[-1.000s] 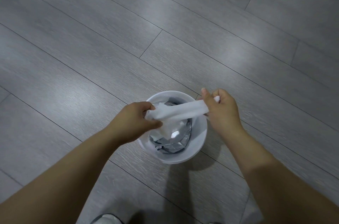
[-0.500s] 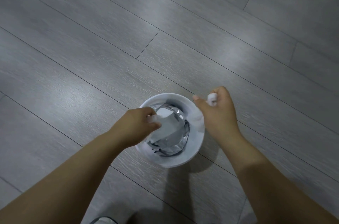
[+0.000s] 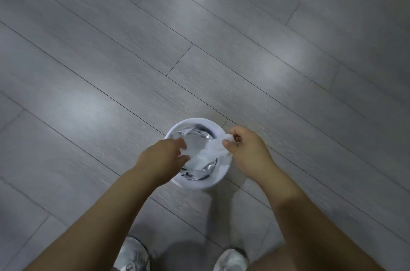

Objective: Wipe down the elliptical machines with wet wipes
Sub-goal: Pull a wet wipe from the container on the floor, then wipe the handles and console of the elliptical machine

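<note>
Pinching wet wipe (image 3: 213,150) over bin (image 3: 195,183), right hand (image 3: 246,153) fingers curled (left hand (image 3: 163,156) unclear).

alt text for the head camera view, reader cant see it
Seen from above, a left hand and right hand hold a white wipe between them over a round white tub lined with silver foil. The tub stands on a grey plank floor; two pale shoes show at the bottom edge.
</note>
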Available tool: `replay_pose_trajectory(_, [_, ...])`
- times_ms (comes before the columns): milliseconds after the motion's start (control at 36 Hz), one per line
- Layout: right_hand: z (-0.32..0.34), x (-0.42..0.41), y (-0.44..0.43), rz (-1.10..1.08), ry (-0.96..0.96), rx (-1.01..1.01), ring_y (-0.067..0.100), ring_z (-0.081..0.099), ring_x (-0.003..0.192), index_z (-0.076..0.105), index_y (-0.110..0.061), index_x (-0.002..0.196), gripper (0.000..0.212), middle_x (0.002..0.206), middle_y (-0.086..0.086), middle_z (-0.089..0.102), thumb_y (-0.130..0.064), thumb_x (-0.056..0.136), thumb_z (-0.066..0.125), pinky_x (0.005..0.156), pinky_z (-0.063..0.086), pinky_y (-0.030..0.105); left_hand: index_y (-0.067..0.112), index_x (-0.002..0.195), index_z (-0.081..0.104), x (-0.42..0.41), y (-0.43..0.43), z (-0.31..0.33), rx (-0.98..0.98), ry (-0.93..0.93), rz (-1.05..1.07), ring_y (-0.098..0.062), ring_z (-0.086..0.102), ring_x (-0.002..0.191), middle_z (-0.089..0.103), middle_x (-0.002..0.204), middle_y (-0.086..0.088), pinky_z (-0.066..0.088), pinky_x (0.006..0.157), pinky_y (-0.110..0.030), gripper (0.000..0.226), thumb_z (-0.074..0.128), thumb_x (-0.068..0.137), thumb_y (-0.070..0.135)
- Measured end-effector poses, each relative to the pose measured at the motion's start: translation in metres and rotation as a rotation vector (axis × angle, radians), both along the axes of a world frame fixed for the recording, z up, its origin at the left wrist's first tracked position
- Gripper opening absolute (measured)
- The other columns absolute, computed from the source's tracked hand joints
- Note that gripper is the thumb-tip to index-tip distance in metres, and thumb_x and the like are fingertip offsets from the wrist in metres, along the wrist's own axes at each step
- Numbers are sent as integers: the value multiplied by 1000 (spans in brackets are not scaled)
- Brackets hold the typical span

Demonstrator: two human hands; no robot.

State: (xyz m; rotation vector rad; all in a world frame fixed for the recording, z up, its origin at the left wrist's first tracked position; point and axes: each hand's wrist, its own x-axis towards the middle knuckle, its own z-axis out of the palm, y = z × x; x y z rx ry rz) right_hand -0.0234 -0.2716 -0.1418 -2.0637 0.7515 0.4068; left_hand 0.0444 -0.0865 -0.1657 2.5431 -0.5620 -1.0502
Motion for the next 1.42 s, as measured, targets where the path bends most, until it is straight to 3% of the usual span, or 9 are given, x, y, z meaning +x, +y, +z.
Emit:
replay_pose_trajectory(222, [150,11,21,300,-74,-77,13,55,89,65,-26,103,15,104,-2,45,-19,95,55,81,47,24,29,117,59,-10,23,145,-132,57,161,-9,60,89,66,104,9,53,82,-33,30,61,88,37])
replay_pose_trajectory(306, [220,16,28,327,-147,-28,7,55,84,69,-24,103,18,95,-3,51,-16,93,57,74,43,17,29,120,57,-7,31,214,-238,39,260,-6,59,89,62,109,10,52,82,-28,37,65,85,35])
replay_pose_trajectory(500, [395,31,44,455,-193,271,-2,63,92,68,-43,90,41,92,-18,68,-2,88,61,79,47,11,42,136,39,2,54,378,-376,-12,214,-13,34,130,40,144,15,31,107,-33,62,68,82,40])
replay_pose_trajectory(694, [533,50,58,512,-255,224,3,64,80,73,-19,90,14,84,-7,70,-7,84,68,72,46,11,38,86,57,12,84,522,-371,-190,200,-14,38,122,50,132,15,35,97,-30,11,65,82,44])
replay_pose_trajectory(917, [605,62,74,570,-454,50,6,43,58,57,-15,76,19,67,-6,55,-26,84,69,58,35,21,30,76,42,-11,102,621,-403,-358,430,-6,45,60,51,68,8,32,52,-24,29,70,80,36])
replay_pose_trajectory(1083, [631,53,84,625,-529,171,10,44,60,49,-21,70,24,63,-6,50,-23,86,67,64,44,35,37,98,45,-59,106,657,-403,-439,705,-7,57,69,60,80,9,48,55,-24,37,74,76,39])
replay_pose_trajectory(1194, [649,37,98,669,-536,167,10,47,62,49,-20,74,21,68,-7,51,-25,91,60,59,42,24,37,110,50,-100,113,673,-520,-417,928,-18,63,72,62,82,1,58,58,-34,46,78,73,31])
replay_pose_trajectory(1306, [668,17,122,711,-434,290,25,61,78,49,-15,85,17,87,5,56,-28,96,51,66,60,45,30,105,58,-141,128,691,-663,-421,1127,-17,63,64,58,80,-6,59,56,-37,29,72,81,22])
replay_pose_trajectory(1417, [689,-6,160,789,-377,316,30,65,78,46,-21,93,13,96,2,55,-33,98,46,57,60,43,29,101,61,-183,156,710,-688,-515,1277,-13,64,66,64,82,-9,55,53,-28,19,68,85,21])
